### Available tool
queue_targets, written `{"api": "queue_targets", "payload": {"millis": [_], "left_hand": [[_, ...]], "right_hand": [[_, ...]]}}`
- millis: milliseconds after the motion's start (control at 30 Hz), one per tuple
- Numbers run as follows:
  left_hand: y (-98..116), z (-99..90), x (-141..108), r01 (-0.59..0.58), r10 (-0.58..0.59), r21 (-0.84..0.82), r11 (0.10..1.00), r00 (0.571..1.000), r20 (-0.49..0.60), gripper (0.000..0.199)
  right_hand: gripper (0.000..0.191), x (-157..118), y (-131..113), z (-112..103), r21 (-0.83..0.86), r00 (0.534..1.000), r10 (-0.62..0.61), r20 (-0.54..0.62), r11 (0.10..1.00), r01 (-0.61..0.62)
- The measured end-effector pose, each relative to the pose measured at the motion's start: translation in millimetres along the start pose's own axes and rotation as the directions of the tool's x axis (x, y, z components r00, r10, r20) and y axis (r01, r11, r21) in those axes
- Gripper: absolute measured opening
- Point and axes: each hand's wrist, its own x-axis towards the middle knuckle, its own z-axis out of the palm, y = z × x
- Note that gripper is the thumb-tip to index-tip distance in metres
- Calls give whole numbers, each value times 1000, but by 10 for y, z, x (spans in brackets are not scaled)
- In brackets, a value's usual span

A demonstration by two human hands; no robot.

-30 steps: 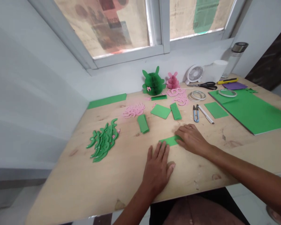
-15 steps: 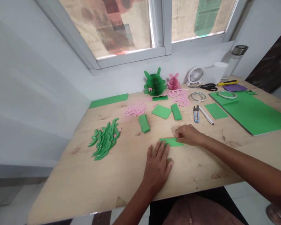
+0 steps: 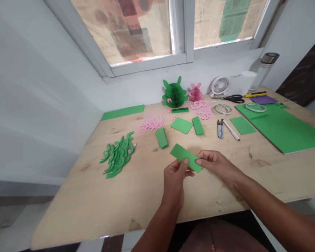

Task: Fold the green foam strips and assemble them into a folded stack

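Observation:
A narrow strip of green paper (image 3: 180, 152) is held slightly tilted above the tabletop. My left hand (image 3: 175, 178) pinches its lower edge, thumb on top and fingers beneath. At the strip's right end, my right hand (image 3: 215, 162) grips the paper between thumb and fingers. Beyond my hands lie a small folded green paper (image 3: 161, 138), a green rectangle of paper (image 3: 181, 125) and another narrow green piece (image 3: 198, 125).
Green cut-out shapes (image 3: 118, 155) are heaped at left, pink cut-outs (image 3: 152, 123) behind them. Snips (image 3: 220, 128), a white pen (image 3: 231, 130), tape rolls (image 3: 222, 109) and black scissors (image 3: 232, 98) lie at right, near large green sheets (image 3: 291, 129). Paper figures (image 3: 174, 94) and a fan (image 3: 220, 85) stand by the wall.
The green strip has come up off the table and turned at an angle. My left hand has gone from lying flat to pinching it; my right hand still grips its right end.

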Motion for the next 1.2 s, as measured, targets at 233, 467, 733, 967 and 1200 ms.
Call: {"api": "queue_targets", "payload": {"millis": [233,467,733,967,1200], "left_hand": [[61,40,17,-43,44,47,998,999,-21,23],[34,63,33,-36,37,30,999,999,-8,23],[13,70,53,-46,45,32,998,999,10,24],[0,77,68,-44,44,39,998,999,14,24],[-3,83,79,-39,38,47,998,999,6,25]], "right_hand": [[28,-97,36,10,-84,996,-47,-79,996,40],[28,-116,54,61,-50,992,-35,-124,998,29],[21,-141,53,75,13,989,5,-145,1000,-3],[21,-150,36,76,6,988,17,-155,1000,-16],[20,-152,29,75,13,985,28,-169,1000,-26]]}}
